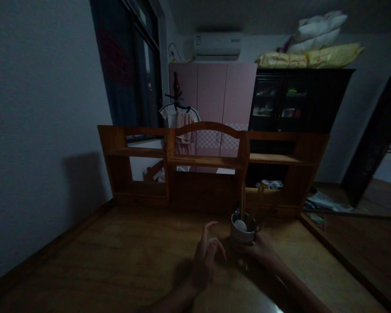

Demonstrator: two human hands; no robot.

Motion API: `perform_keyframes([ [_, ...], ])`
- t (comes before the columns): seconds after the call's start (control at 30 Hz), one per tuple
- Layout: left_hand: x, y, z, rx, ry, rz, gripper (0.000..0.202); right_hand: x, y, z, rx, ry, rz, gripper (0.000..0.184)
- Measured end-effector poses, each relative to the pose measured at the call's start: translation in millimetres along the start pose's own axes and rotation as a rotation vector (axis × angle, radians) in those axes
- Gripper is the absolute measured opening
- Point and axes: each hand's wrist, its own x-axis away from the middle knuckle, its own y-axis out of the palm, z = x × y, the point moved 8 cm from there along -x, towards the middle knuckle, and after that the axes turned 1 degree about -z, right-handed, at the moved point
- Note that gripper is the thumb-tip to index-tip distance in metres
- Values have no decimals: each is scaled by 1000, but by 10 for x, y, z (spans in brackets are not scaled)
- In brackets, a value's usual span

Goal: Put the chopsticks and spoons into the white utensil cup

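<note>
My right hand (256,247) is wrapped round the side of a pale cup (241,237) over the wooden desk (117,252). Several thin sticks (243,202) that look like chopsticks stand up out of the cup, along with a round whitish thing (240,225) whose kind I cannot make out. Whether the cup's base touches the desk is too dark to tell. Just left of the cup, my left hand (207,254) is raised with its fingers apart and bent, holding nothing.
A wooden shelf unit (205,161) spans the desk's back edge. A wall (45,130) borders the left side. Beyond the shelf stand a pink wardrobe (211,91), a dark cabinet (303,100) and a coat stand with clothes (182,117). The room is dim.
</note>
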Motion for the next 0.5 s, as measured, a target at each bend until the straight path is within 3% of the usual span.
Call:
perform_keyframes([
  [0.2,-24,-46,44,-155,-22,52,50,114,68,-234,34,-20,36,51],
  [0.37,20,48,69,-222,-45,-47,68,239,213,-457,24,-78,4,37],
  [0.5,73,153,66,-229,-79,-123,91,357,354,-443,-115,-89,-56,57],
])
